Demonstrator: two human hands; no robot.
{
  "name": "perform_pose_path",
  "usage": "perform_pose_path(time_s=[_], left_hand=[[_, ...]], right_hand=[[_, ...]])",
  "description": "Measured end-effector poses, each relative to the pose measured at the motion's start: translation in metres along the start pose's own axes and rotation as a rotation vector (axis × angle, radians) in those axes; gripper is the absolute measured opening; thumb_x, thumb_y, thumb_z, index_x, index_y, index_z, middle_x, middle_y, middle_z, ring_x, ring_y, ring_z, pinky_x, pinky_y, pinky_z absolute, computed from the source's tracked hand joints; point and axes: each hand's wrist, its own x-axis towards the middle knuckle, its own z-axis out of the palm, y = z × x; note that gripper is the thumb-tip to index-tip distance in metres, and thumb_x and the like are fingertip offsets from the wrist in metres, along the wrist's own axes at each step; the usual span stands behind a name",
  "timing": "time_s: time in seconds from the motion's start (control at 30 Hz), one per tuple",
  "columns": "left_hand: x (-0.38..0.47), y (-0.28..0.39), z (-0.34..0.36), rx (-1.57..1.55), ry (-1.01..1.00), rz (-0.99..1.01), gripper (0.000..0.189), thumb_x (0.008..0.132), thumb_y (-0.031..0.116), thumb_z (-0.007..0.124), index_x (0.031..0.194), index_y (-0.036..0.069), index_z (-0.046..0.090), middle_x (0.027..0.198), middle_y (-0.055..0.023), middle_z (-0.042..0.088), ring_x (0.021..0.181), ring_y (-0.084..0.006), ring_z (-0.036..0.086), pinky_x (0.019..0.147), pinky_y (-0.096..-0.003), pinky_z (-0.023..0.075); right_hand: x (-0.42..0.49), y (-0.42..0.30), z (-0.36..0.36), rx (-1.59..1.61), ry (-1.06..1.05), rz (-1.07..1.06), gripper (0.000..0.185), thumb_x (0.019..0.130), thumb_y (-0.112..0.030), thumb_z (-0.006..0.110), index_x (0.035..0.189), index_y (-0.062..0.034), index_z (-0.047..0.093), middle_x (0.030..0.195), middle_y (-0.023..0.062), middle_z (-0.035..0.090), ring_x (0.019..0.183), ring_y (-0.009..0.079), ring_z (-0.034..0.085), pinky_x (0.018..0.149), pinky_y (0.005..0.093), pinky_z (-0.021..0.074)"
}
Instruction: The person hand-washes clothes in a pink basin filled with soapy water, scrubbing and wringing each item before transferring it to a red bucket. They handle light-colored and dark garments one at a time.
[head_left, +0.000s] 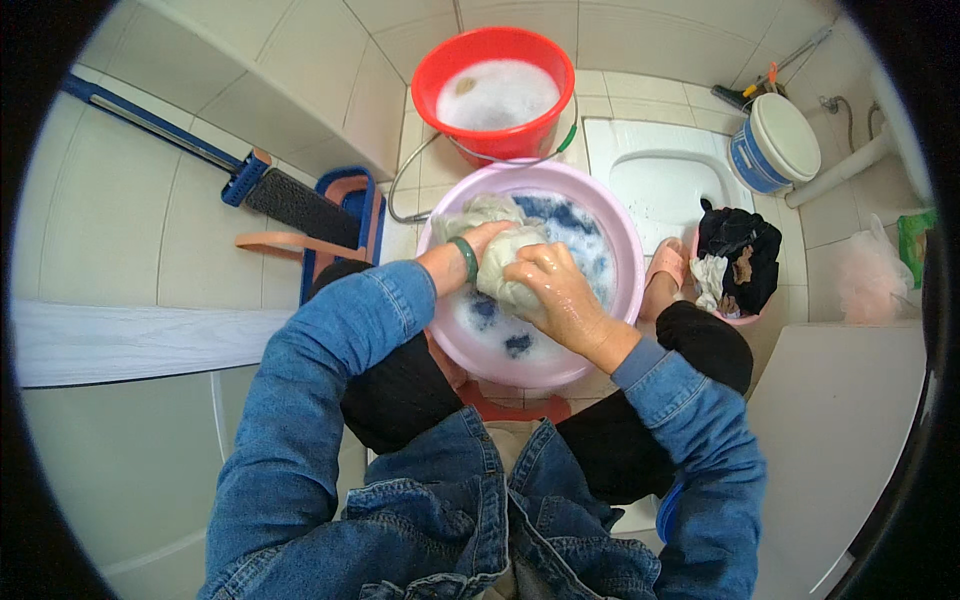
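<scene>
A wet, pale cloth garment (491, 262) is bunched up between my two hands over a pink plastic basin (637, 270). My left hand (480, 244), with a green bangle at the wrist, holds the cloth from the left; its fingertips are hidden in the folds. From the right, my right hand (559, 296) grips the same bundle with bent, soapy fingers. More of the pale cloth spreads up toward the basin's far left rim. Dark blue cloth (559, 214) lies in the sudsy water beneath.
A red bucket (495, 139) of foamy water stands behind the basin, beside a squat toilet (667, 172). To the right are a pink tub of dark clothes (739, 247) and a lidded white pail (784, 142). A flat mop (300, 206) leans into a blue mop bucket (379, 225) at left.
</scene>
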Motion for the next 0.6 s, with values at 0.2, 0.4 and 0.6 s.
perform_pose_path(time_s=[0.2,0.4,0.6], left_hand=[[0.042,-0.021,-0.035,0.469,0.218,-0.065,0.036,0.083,0.028,0.056,0.107,0.002,0.061,0.1,-0.0122,0.063,0.089,-0.0234,0.061,0.074,-0.0369,0.0496],[0.05,-0.028,-0.025,0.542,0.557,0.146,0.044,0.081,0.024,0.06,0.113,-0.006,0.055,0.102,-0.0158,0.062,0.089,-0.027,0.061,0.077,-0.0376,0.0497],[0.051,-0.022,-0.033,0.069,0.296,0.297,0.034,0.085,0.015,0.057,0.112,-0.004,0.054,0.105,-0.0175,0.061,0.094,-0.0286,0.062,0.082,-0.0423,0.0513]], right_hand=[[-0.013,0.011,0.034,-0.206,-0.399,-0.196,0.036,0.063,-0.011,0.067,0.097,-0.0199,0.059,0.099,0.0054,0.05,0.091,0.0281,0.048,0.075,0.0349,0.0464],[-0.027,0.013,0.071,-0.488,-0.422,-0.056,0.031,0.066,-0.014,0.063,0.097,-0.0201,0.059,0.1,0.005,0.051,0.092,0.0263,0.049,0.075,0.0354,0.0443],[-0.057,0.006,0.058,0.162,-0.088,0.557,0.03,0.077,-0.021,0.069,0.102,-0.0122,0.055,0.109,0.0081,0.048,0.098,0.026,0.048,0.082,0.0337,0.0394]])
